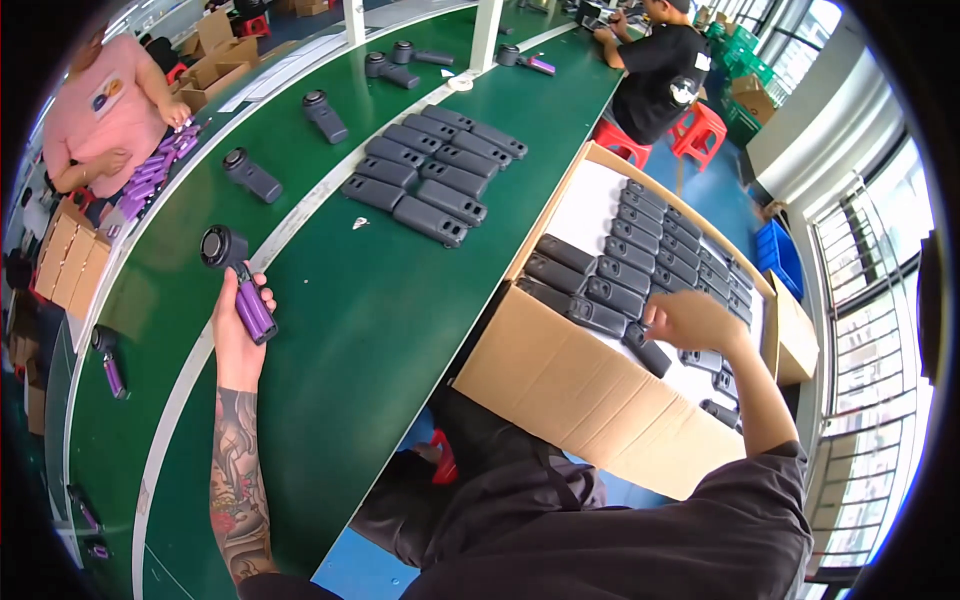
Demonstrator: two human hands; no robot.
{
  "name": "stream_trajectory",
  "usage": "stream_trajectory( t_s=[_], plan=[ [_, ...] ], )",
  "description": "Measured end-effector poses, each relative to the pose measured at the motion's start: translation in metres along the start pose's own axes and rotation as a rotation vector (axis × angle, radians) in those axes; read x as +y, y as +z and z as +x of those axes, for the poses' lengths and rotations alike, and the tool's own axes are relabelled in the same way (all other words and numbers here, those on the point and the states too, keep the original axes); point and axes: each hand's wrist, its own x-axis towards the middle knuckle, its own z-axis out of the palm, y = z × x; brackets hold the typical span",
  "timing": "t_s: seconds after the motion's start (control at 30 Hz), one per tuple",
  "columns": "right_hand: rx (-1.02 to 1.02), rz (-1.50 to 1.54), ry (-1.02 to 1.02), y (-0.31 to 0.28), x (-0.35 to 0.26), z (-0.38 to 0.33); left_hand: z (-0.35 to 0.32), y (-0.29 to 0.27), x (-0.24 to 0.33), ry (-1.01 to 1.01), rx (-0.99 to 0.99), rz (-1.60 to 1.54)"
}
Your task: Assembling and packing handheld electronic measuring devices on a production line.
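My left hand (238, 325) is closed around a dark grey handheld device with a round head and a purple battery handle (235, 277), held over the green conveyor belt (360, 330). My right hand (690, 322) reaches into an open cardboard box (560, 385) at my right, fingers curled on one of the several dark grey handle shells (648, 352) lying in rows on white paper. A batch of the same grey shells (430, 170) lies in two rows on the green table ahead.
More assembled grey devices (252, 176) ride the belt toward the far end. A person in pink (110, 110) stands at the far left by purple parts. A person in black (665, 65) sits at the far end near red stools (700, 130). Cardboard boxes (70, 262) sit left.
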Motion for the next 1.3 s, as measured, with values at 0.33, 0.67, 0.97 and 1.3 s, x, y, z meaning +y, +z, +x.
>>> stream_trajectory(
  t_s=[0.33, 0.67, 0.97, 1.3],
  plan=[
    [0.106, -0.027, 0.092, 0.044, -0.003, -0.024, -0.027, -0.004, -0.008, 0.123, 0.064, 0.162],
    [0.182, 0.688, -0.458, -0.044, -0.097, -0.01, -0.041, 0.017, -0.01, 0.115, 0.025, 0.164],
    [0.451, 0.926, -0.87, -0.024, -0.326, 0.117, -0.046, 0.019, -0.022, 0.123, 0.017, -0.123],
    [0.884, 0.696, -0.958, 0.007, -0.386, 0.126, -0.054, 0.027, -0.017, 0.135, -0.009, -0.112]
  ],
)
